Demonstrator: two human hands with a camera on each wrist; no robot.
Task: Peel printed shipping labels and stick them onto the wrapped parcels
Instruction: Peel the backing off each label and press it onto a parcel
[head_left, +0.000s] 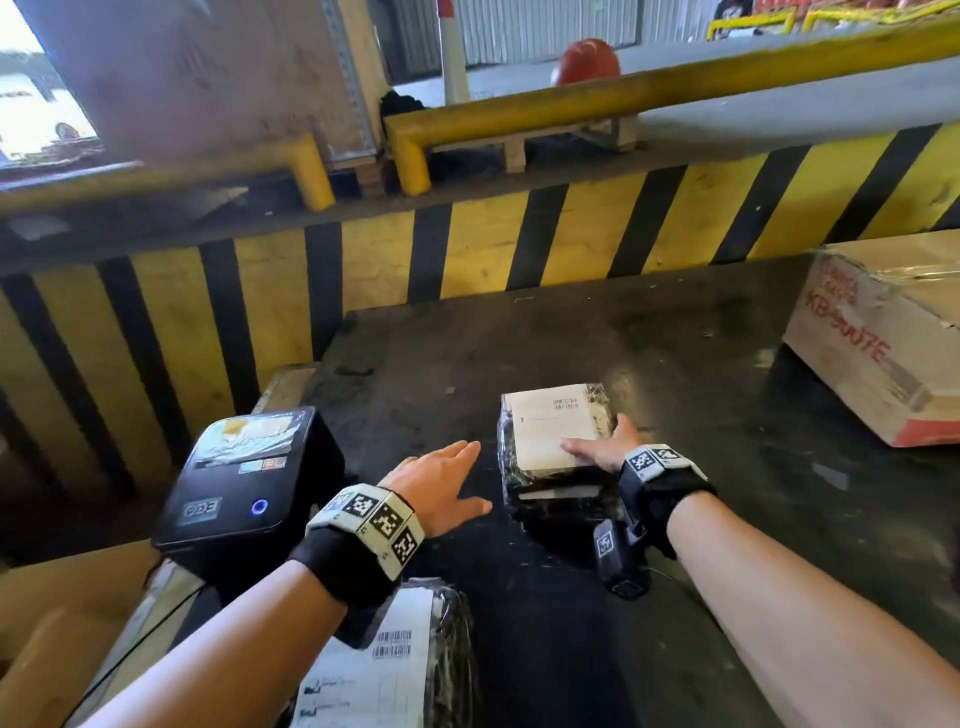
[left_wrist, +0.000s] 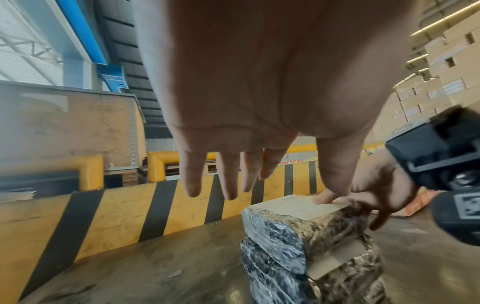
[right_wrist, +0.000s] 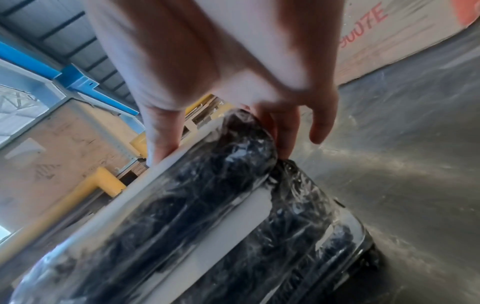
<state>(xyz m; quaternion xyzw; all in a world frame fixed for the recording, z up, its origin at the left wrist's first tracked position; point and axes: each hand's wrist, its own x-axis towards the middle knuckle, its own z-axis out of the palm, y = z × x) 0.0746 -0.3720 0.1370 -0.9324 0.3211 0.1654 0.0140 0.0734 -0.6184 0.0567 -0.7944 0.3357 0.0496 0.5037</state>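
Note:
Black film-wrapped parcels are stacked at the middle of the dark table. A white shipping label lies flat on the top parcel. My right hand grips that parcel at its near right corner, thumb on the label and fingers curled down the side. Just left of the stack, my left hand hovers open over the table, fingers straight and holding nothing. The stack also shows from the side, a second label between its layers.
A black label printer sits at the table's left edge. Under my left forearm lies another wrapped parcel bearing a label. A taped cardboard box stands at the right. A yellow and black striped barrier runs behind the table.

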